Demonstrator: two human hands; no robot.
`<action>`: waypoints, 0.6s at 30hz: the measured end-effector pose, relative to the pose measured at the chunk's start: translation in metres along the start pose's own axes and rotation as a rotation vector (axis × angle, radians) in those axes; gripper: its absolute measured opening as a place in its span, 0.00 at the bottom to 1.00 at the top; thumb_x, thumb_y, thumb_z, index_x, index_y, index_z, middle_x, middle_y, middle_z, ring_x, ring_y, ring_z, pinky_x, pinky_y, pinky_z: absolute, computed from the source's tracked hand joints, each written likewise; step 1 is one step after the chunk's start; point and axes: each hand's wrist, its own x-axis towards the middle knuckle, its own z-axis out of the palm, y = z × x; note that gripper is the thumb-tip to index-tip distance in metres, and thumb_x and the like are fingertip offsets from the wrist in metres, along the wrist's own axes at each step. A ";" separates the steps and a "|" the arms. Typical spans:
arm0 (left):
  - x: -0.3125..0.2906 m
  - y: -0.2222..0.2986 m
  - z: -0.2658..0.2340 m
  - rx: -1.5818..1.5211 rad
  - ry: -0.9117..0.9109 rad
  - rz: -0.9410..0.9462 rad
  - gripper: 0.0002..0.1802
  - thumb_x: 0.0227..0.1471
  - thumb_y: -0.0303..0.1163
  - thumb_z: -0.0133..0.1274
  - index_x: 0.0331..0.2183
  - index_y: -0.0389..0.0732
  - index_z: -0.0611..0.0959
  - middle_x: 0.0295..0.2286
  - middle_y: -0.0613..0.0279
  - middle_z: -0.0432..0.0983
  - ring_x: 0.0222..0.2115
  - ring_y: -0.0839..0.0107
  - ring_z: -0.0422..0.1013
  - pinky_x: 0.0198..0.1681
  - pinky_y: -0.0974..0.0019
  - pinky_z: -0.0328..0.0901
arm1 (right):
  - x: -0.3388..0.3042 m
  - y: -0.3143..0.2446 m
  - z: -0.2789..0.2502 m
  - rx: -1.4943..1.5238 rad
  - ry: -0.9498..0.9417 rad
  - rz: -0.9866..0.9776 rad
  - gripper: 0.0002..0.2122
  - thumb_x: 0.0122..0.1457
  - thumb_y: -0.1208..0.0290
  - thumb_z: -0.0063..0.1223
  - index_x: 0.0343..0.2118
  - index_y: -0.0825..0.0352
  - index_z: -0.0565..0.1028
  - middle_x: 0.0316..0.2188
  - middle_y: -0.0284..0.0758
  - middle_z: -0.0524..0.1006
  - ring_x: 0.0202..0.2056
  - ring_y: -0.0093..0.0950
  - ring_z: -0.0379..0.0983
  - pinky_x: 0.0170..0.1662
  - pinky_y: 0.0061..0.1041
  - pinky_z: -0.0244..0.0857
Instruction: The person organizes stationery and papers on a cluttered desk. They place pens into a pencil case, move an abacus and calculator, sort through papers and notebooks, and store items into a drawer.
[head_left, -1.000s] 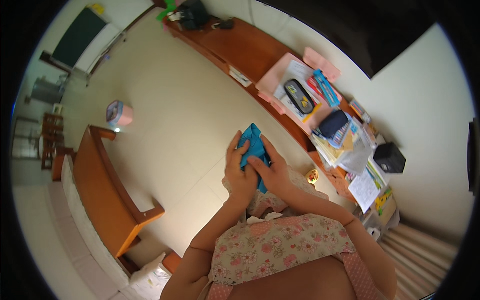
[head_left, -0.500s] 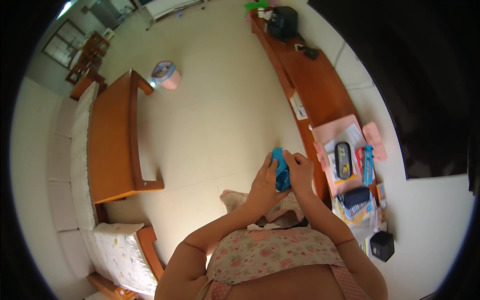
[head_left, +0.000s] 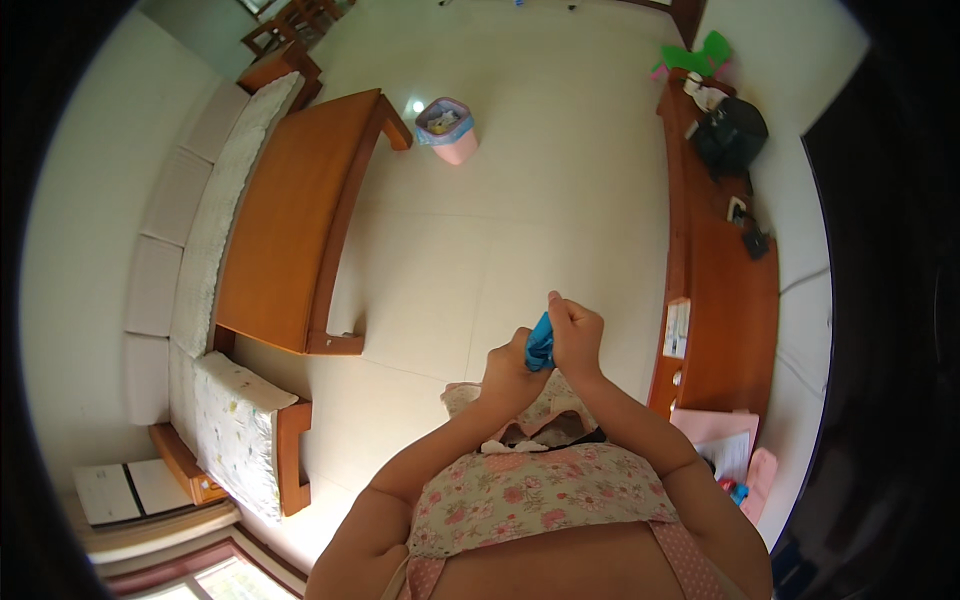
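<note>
Both my hands are raised in front of my chest over the tiled floor. Between them is a small blue cloth-like thing (head_left: 540,345), crumpled and mostly hidden by my fingers. My left hand (head_left: 507,368) grips its lower left side. My right hand (head_left: 574,330) is closed over its right side and top. I cannot tell exactly what the blue thing is.
A long wooden counter (head_left: 715,300) runs along the right with a black bag (head_left: 730,135), small dark items and papers. A wooden table (head_left: 285,220) and a cushioned bench (head_left: 235,420) stand at left. A pink bin (head_left: 447,128) sits on the floor beyond.
The view has swung left, so the counter now lies at the right and the table and bench show. Both hands stay closed on the blue thing, now bunched smaller.
</note>
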 end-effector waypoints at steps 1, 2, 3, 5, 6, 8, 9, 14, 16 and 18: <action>0.018 -0.006 -0.009 -0.060 0.055 -0.036 0.15 0.39 0.27 0.61 0.31 0.35 0.74 0.19 0.53 0.75 0.21 0.64 0.74 0.26 0.64 0.68 | 0.020 -0.001 0.011 -0.093 -0.050 -0.163 0.16 0.58 0.65 0.51 0.18 0.71 0.67 0.16 0.32 0.66 0.20 0.21 0.59 0.24 0.27 0.55; 0.036 -0.015 -0.018 -0.121 0.109 -0.073 0.13 0.39 0.25 0.61 0.29 0.35 0.75 0.20 0.55 0.75 0.21 0.68 0.74 0.26 0.66 0.68 | 0.039 -0.001 0.022 -0.183 -0.101 -0.324 0.14 0.59 0.65 0.51 0.22 0.70 0.69 0.21 0.34 0.70 0.23 0.24 0.62 0.27 0.28 0.58; 0.051 -0.023 -0.027 -0.182 0.160 -0.113 0.10 0.39 0.23 0.60 0.28 0.35 0.77 0.21 0.57 0.76 0.22 0.72 0.73 0.27 0.67 0.68 | 0.055 -0.001 0.033 -0.270 -0.152 -0.482 0.13 0.59 0.64 0.50 0.26 0.70 0.71 0.26 0.36 0.73 0.26 0.26 0.66 0.30 0.29 0.60; 0.085 -0.043 -0.045 -0.497 0.242 -0.194 0.08 0.41 0.20 0.58 0.30 0.32 0.79 0.24 0.62 0.78 0.23 0.79 0.70 0.27 0.71 0.67 | 0.093 -0.003 0.057 -0.270 -0.267 -0.730 0.14 0.59 0.63 0.51 0.41 0.67 0.69 0.42 0.41 0.70 0.39 0.36 0.68 0.42 0.31 0.62; 0.103 -0.054 -0.055 -0.597 0.222 -0.229 0.08 0.42 0.19 0.58 0.30 0.32 0.80 0.24 0.64 0.78 0.24 0.79 0.70 0.27 0.73 0.67 | 0.111 -0.006 0.064 -0.221 -0.469 -0.544 0.21 0.56 0.63 0.54 0.49 0.66 0.66 0.44 0.43 0.68 0.42 0.37 0.68 0.45 0.31 0.63; 0.137 -0.077 -0.082 -0.741 0.118 -0.419 0.09 0.41 0.18 0.58 0.31 0.33 0.81 0.25 0.67 0.78 0.25 0.80 0.70 0.29 0.75 0.66 | 0.150 -0.013 0.075 -0.162 -0.709 -0.305 0.24 0.54 0.64 0.57 0.52 0.66 0.64 0.44 0.43 0.69 0.42 0.35 0.68 0.45 0.31 0.63; 0.156 -0.084 -0.089 -0.710 0.092 -0.407 0.09 0.41 0.18 0.58 0.31 0.32 0.81 0.25 0.67 0.78 0.25 0.80 0.70 0.29 0.75 0.66 | 0.171 -0.017 0.081 -0.129 -0.818 -0.184 0.26 0.53 0.65 0.58 0.53 0.66 0.63 0.44 0.43 0.69 0.43 0.34 0.68 0.45 0.30 0.64; 0.264 -0.114 -0.127 -0.672 0.039 -0.327 0.08 0.42 0.21 0.59 0.29 0.32 0.81 0.25 0.66 0.78 0.25 0.81 0.69 0.29 0.74 0.66 | 0.273 -0.037 0.140 -0.196 -0.738 -0.066 0.20 0.49 0.69 0.62 0.44 0.67 0.71 0.33 0.37 0.76 0.34 0.25 0.72 0.38 0.27 0.67; 0.306 -0.127 -0.145 -0.573 0.041 -0.276 0.09 0.44 0.25 0.60 0.30 0.32 0.81 0.24 0.64 0.77 0.26 0.81 0.69 0.30 0.73 0.67 | 0.314 -0.044 0.165 -0.266 -0.720 -0.092 0.18 0.48 0.68 0.63 0.40 0.68 0.72 0.30 0.36 0.76 0.32 0.24 0.72 0.37 0.26 0.67; 0.341 -0.141 -0.163 -0.431 0.046 -0.294 0.11 0.45 0.27 0.59 0.32 0.32 0.81 0.21 0.62 0.76 0.26 0.79 0.71 0.31 0.72 0.68 | 0.346 -0.045 0.191 -0.274 -0.694 -0.016 0.16 0.46 0.67 0.64 0.35 0.69 0.73 0.27 0.34 0.76 0.29 0.22 0.71 0.34 0.23 0.66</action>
